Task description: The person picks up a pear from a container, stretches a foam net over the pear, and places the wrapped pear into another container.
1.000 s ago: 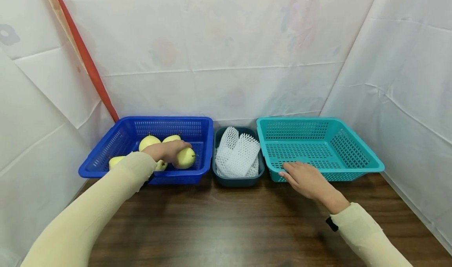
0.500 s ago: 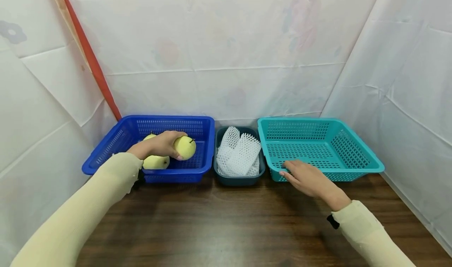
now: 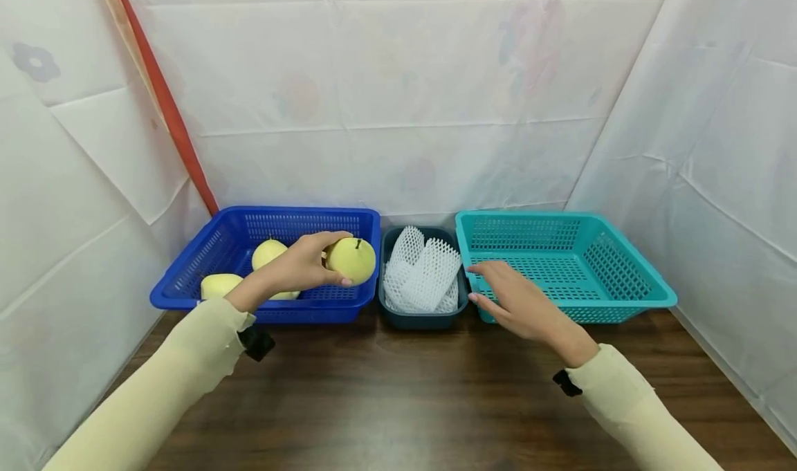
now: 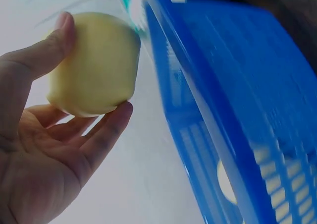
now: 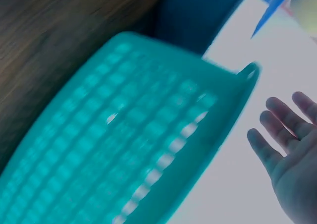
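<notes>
Since half a second ago, the held pear [image 3: 351, 261] has moved closer to the dark bin [image 3: 420, 321], and so has the right hand [image 3: 517, 301]. I see white foam nets [image 3: 429, 277] in that bin, more pears [image 3: 221, 285] in the blue basket [image 3: 330, 312] left of it, and the teal basket [image 3: 629, 294] right of it. Just left of the bin, the left hand [image 3: 305, 263] grasps the pear between thumb and fingers, raised at the blue basket's rim; right of the bin, the right hand hovers with fingers extended, gripping nothing.
</notes>
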Action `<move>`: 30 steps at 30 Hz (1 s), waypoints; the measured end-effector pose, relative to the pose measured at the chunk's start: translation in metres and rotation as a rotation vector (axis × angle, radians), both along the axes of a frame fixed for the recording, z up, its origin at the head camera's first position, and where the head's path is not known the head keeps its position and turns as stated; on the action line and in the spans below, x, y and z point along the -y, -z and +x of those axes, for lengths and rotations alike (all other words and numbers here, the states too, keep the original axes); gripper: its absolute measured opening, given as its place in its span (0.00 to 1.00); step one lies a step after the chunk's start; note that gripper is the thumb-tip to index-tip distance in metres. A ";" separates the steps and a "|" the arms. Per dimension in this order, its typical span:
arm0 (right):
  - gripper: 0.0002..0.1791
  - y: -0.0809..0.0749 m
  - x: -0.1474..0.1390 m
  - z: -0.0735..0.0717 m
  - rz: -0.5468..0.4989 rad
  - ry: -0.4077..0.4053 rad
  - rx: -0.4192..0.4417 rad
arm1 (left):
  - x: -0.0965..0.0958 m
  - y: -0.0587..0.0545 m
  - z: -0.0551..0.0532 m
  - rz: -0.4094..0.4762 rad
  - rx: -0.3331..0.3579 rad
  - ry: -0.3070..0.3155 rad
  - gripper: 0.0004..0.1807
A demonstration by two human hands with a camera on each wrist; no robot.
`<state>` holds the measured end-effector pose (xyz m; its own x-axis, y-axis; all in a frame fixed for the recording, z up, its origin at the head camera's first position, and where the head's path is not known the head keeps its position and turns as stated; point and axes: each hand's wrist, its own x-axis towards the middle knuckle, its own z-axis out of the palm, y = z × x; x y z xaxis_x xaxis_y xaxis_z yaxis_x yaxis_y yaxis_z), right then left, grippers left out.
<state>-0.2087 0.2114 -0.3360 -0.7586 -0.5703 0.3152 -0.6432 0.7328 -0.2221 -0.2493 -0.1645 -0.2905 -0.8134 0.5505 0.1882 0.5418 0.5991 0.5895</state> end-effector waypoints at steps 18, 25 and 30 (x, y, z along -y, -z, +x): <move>0.40 -0.019 0.073 0.011 -0.341 -0.313 0.137 | -0.064 0.008 0.051 0.204 0.065 0.092 0.41; 0.37 -0.014 0.071 0.016 -0.448 -0.284 0.168 | -0.074 0.016 0.058 0.216 0.057 0.071 0.40; 0.36 -0.009 0.066 0.018 -0.466 -0.272 0.198 | -0.080 0.023 0.060 0.237 0.096 0.063 0.40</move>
